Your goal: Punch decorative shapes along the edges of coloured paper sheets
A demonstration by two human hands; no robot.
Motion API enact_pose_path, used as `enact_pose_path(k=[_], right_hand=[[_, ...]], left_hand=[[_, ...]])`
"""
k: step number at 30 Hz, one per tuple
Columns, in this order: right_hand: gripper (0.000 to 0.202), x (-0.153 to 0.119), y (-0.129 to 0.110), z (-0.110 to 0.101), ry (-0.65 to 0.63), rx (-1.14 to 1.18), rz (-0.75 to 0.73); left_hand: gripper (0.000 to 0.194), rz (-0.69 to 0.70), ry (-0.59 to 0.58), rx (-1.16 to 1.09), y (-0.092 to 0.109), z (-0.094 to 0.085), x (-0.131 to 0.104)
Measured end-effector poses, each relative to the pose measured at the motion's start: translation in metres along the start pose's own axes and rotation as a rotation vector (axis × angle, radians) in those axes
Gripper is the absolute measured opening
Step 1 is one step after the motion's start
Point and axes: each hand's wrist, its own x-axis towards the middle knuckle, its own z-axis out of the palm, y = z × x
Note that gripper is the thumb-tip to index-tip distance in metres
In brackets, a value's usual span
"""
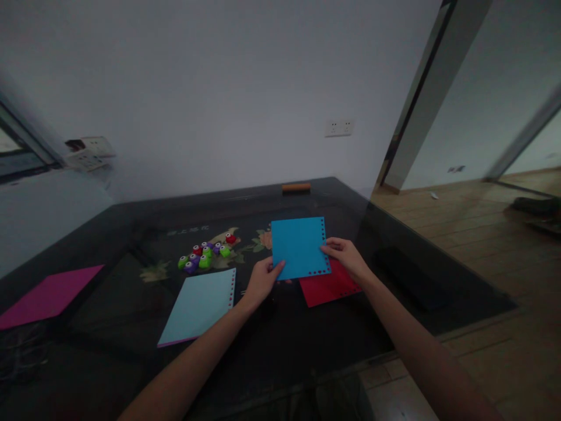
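Both my hands hold a blue sheet of paper (pixel 298 245) up above the dark table. Small heart-shaped holes run along its right edge and part of its bottom edge. My left hand (pixel 263 279) pinches the lower left corner, thumb on top. At the right edge, my right hand (pixel 344 254) grips the sheet between thumb and fingers. A red sheet (pixel 326 289) lies beneath, partly covered by the blue one and my right hand, with holes along its lower edge. Left of my left hand rests a pale blue stack of paper (pixel 199 304), punched down its right side.
Several small round toys with eyes (pixel 204 255), in green, purple and red, cluster behind the pale stack. A magenta sheet (pixel 52 295) lies at the far left. An orange-brown bar (pixel 296 187) sits near the back edge of the black table (pixel 272 345), close to the wall.
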Motion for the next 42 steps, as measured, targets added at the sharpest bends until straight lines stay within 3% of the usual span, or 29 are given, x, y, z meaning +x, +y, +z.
enact_pose_path(k=[8, 15, 21, 28, 30, 37, 42], right_hand=[[0.030, 0.006, 0.003, -0.006, 0.038, -0.036, 0.009], [0.036, 0.005, 0.002, -0.007, -0.006, 0.031, 0.020], [0.032, 0.007, 0.009, -0.010, 0.024, 0.045, 0.039], [0.034, 0.011, 0.010, -0.019, 0.029, 0.029, 0.065], [0.035, 0.012, 0.008, -0.025, 0.033, 0.009, 0.070], [0.037, 0.011, -0.004, -0.052, 0.041, -0.107, 0.092], [0.033, 0.011, -0.005, -0.066, -0.012, -0.231, 0.157]], left_hand=[[0.031, -0.018, 0.044, 0.019, -0.008, 0.002, 0.000], [0.033, 0.033, -0.002, 0.048, -0.015, 0.005, 0.002], [0.030, 0.087, 0.000, 0.095, -0.008, 0.007, -0.003], [0.010, 0.227, 0.260, 0.177, -0.005, 0.012, -0.010], [0.009, 0.267, 0.286, 0.199, -0.007, 0.016, -0.013], [0.035, 0.576, 0.148, 0.441, -0.007, 0.030, -0.029], [0.040, 0.586, 0.018, 0.505, -0.004, 0.033, -0.042]])
